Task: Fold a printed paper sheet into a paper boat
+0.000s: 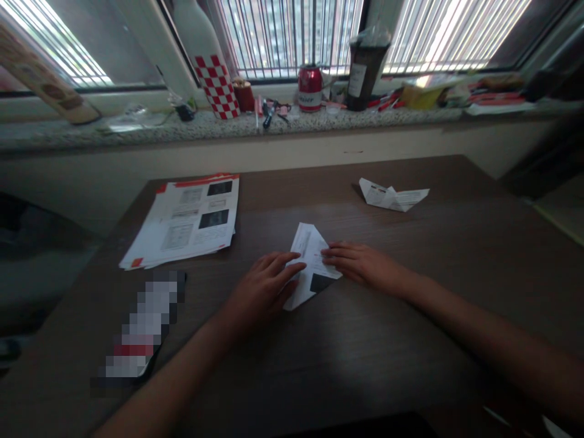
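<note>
A printed sheet of paper (310, 252), folded into a pointed shape, lies on the dark wooden table in front of me. My left hand (264, 283) rests on its left edge, fingers stretched out and a little apart. From the other side, my right hand (365, 264) lays its outstretched fingers flat on the right edge. The lower edge of the paper shows a dark printed patch, and part of its left side is hidden under my left fingers. Farther back to the right sits a folded paper boat (393, 198), apart from both hands.
At the left lies a stack of printed sheets (187, 222), with a pixelated phone-like object (143, 328) nearer me. Behind the table (438, 340), a granite windowsill (155, 132) holds a checkered bottle (214, 79), a red can (310, 88), a dark cup (362, 73) and small clutter.
</note>
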A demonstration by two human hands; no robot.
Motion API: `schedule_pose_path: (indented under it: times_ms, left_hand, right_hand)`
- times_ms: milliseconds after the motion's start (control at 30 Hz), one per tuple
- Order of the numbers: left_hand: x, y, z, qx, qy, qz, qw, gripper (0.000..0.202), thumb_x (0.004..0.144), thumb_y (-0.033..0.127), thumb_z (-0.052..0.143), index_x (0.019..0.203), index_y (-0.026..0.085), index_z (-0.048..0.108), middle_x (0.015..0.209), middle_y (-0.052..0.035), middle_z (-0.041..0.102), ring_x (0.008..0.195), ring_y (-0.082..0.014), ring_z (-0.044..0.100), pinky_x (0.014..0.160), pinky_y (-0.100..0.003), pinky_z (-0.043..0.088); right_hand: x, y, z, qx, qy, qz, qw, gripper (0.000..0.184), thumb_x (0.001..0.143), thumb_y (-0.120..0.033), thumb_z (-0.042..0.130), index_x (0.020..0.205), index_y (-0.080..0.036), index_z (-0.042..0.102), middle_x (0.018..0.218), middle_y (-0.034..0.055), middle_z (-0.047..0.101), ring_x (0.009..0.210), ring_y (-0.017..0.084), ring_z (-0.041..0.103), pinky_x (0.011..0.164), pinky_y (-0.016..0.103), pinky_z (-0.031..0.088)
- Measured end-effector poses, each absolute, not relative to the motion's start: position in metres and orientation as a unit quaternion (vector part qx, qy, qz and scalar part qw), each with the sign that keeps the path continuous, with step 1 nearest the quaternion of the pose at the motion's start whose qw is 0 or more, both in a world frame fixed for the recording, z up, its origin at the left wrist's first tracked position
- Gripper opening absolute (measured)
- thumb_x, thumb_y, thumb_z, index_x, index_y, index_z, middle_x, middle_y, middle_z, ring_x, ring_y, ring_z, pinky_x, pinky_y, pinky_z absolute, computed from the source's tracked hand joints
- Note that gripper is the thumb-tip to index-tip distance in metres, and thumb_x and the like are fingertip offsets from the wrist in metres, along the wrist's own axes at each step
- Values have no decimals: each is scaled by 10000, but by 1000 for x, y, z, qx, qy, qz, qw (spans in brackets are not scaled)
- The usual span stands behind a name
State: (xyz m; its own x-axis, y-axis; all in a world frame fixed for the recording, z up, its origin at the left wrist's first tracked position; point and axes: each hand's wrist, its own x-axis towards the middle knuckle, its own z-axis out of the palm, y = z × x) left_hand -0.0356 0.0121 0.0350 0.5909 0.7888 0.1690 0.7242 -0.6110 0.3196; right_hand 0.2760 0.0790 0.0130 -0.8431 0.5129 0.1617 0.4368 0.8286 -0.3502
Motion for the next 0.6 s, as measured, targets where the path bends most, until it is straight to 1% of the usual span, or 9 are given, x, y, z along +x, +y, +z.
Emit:
schedule_pose_path:
  times_ms: [67, 167, 233, 333, 400, 533, 600]
  left_hand:
    - [-35, 17, 35, 896, 405, 131, 129, 419, 1079, 232, 495, 1490, 307, 530, 1571, -62, 523, 1398, -275, 522, 1141, -504, 471]
    - [-34, 24, 32, 912, 372, 99, 140, 445, 1090, 294, 500, 1534, 318, 499, 1611, -47, 498, 1465, -265, 475, 1187, -488, 425]
    - [-33, 26, 28, 920, 361, 80, 128, 458, 1104, 373, 479, 1555, 301, 482, 1634, -47, 476, 1496, -263, 444, 1226, -486, 370]
    - [-32, 27, 23, 920, 376, 56, 89, 504, 1118, 451, 421, 1591, 276, 440, 1663, -63, 431, 1514, -277, 420, 1250, -518, 293]
    - [-31, 26, 21, 912, 402, 51, 68, 534, 1122, 478, 388, 1612, 266, 408, 1674, -67, 409, 1516, -293, 415, 1240, -533, 276]
    - [-28, 22, 21, 901, 428, 49, 50, 565, 1123, 501, 359, 1621, 237, 394, 1665, -61, 425, 1496, -321, 432, 1195, -556, 294]
    - [-25, 20, 22, 899, 433, 51, 46, 565, 1122, 509, 354, 1616, 239, 405, 1649, -58, 453, 1481, -327, 448, 1183, -570, 293]
  right_hand:
    - [276, 89, 15, -227, -953, 164, 116, 395, 1086, -200, 472, 1449, -268, 614, 1550, 19, 587, 1489, 218, 472, 1232, 488, 396]
    - [274, 103, 17, -197, -961, 166, 102, 401, 1077, -165, 481, 1428, -291, 629, 1580, 14, 555, 1503, 224, 450, 1223, 499, 393]
    - [273, 110, 18, -210, -958, 158, 115, 355, 1074, -195, 504, 1380, -284, 660, 1538, 49, 593, 1448, 246, 515, 1176, 513, 436]
    - [271, 115, 18, -264, -944, 132, 149, 273, 1064, -275, 546, 1298, -235, 683, 1385, 115, 666, 1281, 281, 620, 1075, 484, 503]
    - [270, 117, 17, -306, -925, 135, 179, 227, 1047, -298, 581, 1233, -212, 679, 1261, 127, 682, 1174, 283, 643, 999, 446, 526]
    - [267, 119, 16, -375, -881, 179, 226, 76, 1014, -273, 625, 1036, -212, 665, 1054, 87, 682, 1002, 252, 644, 880, 385, 510]
    - [264, 122, 16, -394, -867, 198, 231, 63, 999, -259, 639, 959, -213, 659, 974, 65, 675, 920, 230, 636, 824, 354, 491]
